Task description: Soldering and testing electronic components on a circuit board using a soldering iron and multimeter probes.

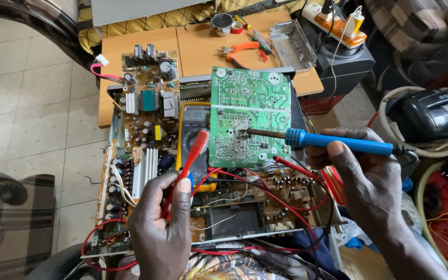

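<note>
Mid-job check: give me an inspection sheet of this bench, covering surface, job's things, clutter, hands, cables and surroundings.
Surface: wooden table, mostly covered by an opened electronics chassis.
Job's things: green circuit board propped solder side up; blue-handled soldering iron, tip on the board; red toothbrush; yellow multimeter partly hidden behind the board.
Clutter: orange-handled pliers, tape rolls, perforated metal cover.
Hands: left hand holds the toothbrush, bristles beside the board; right hand grips the iron.
Cables: red leads loop across the chassis; white cord from power strip.
Surroundings: tiled floor, black appliance at right.
</note>
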